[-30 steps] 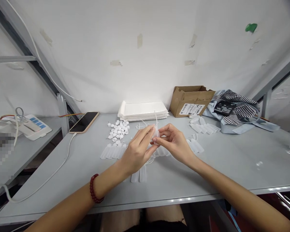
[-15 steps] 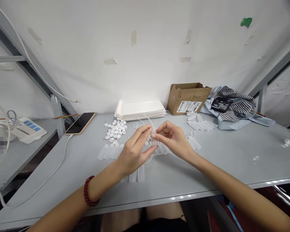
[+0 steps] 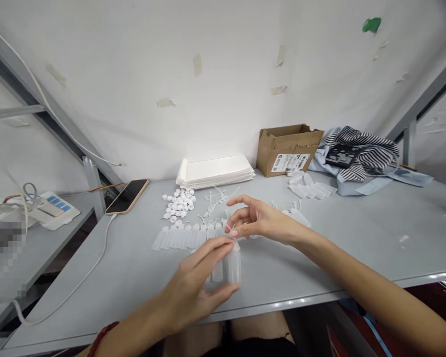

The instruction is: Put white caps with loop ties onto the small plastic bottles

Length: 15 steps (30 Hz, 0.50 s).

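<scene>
A translucent plastic bottle (image 3: 234, 265), slim and flat-sided, stands nearly upright between the fingertips and thumb of my left hand (image 3: 193, 282). At its top, the thumb and a finger of my right hand (image 3: 254, 220) pinch a thin white cord, the other fingers being loosely curled. Beside the held bottle, partly behind my left fingers, is another translucent bottle (image 3: 217, 272). A row of similar bottles (image 3: 184, 237) lies on the grey table beyond my left hand, some with white cords at their necks. My right hand hides part of this row.
Small white caps (image 3: 180, 203) form a heap behind the row, near loose white cords (image 3: 216, 198). Farther back are a stack of white envelopes (image 3: 217, 171), a cardboard box (image 3: 289, 148), more bottles (image 3: 312, 189) and striped cloth (image 3: 371, 153). A cabled phone (image 3: 128, 197) lies left.
Both hands have come nearer to me and lower. My left hand now holds the bottle close to the table's front, while my right fingers have shifted up to its top.
</scene>
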{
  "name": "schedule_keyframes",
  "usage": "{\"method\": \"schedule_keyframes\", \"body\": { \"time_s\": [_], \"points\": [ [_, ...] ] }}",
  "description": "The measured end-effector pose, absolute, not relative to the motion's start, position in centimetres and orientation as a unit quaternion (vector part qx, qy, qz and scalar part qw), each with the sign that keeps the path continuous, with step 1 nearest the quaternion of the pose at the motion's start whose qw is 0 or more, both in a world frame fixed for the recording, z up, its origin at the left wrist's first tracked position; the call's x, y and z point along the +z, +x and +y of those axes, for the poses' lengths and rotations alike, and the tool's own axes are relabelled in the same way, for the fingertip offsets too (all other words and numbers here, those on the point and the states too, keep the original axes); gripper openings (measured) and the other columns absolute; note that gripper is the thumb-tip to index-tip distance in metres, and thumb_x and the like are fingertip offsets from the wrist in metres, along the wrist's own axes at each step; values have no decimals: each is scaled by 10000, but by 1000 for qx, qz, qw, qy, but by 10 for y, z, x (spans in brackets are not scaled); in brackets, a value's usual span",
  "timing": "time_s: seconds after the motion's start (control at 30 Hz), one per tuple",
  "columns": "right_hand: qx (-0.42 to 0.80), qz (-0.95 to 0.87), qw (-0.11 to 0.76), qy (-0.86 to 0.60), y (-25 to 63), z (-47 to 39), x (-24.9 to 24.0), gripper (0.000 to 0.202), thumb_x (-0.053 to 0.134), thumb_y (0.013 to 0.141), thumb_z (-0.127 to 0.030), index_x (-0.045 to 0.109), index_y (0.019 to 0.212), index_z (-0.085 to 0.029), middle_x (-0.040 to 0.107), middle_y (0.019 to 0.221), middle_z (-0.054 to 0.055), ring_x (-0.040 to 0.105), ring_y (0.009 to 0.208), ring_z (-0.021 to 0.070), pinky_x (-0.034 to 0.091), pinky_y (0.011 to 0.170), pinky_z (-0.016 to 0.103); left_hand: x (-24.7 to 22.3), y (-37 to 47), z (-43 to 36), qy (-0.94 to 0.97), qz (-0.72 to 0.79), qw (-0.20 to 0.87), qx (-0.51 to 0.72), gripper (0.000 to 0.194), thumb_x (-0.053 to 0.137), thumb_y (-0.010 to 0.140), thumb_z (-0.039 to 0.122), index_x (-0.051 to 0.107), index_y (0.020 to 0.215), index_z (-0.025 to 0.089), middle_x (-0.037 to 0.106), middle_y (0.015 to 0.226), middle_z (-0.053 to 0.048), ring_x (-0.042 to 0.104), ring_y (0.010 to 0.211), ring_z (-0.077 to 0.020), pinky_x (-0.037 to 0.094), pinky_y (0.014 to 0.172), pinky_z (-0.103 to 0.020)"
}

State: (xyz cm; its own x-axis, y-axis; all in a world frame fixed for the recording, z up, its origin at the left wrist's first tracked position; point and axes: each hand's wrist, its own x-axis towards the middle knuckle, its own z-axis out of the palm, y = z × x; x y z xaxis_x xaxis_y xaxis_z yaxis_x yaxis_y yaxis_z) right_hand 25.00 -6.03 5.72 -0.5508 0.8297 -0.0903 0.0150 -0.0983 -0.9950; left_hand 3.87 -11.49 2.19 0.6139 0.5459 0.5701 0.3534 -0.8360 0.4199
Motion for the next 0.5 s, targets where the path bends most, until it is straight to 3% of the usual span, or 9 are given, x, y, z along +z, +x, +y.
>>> {"method": "schedule_keyframes", "body": {
  "time_s": [0.17, 0.37, 0.5],
  "points": [
    [654, -610, 295, -337, 247, -61, 49, 537, 721, 680, -166, 443, 1137, -219, 659, 791, -33, 572, 637, 105, 423, 581, 245, 10, 37, -123, 902, 255, 122, 325, 542, 632, 833, 224, 411, 1324, 164, 562, 1242, -143, 559, 1155, -218, 508, 970, -322],
    [539, -695, 292, -376, 244, -63, 45, 237, 636, 743, -126, 586, 972, -164, 651, 746, -8, 603, 689, 123, 473, 666, 274, 4, 36, -119, 923, 233, 89, 293, 517, 617, 835, 175, 403, 1300, 99, 558, 1213, -177, 540, 1146, -228, 522, 945, -342],
    [467, -746, 271, -389, 239, -69, 49, 174, 596, 775, -89, 613, 933, -161, 673, 790, 14, 616, 714, 129, 498, 704, 287, 5, 35, -118, 933, 231, 53, 272, 434, 617, 837, 196, 453, 1222, 79, 565, 1195, -188, 516, 1167, -265, 499, 972, -414]
  ]
}}
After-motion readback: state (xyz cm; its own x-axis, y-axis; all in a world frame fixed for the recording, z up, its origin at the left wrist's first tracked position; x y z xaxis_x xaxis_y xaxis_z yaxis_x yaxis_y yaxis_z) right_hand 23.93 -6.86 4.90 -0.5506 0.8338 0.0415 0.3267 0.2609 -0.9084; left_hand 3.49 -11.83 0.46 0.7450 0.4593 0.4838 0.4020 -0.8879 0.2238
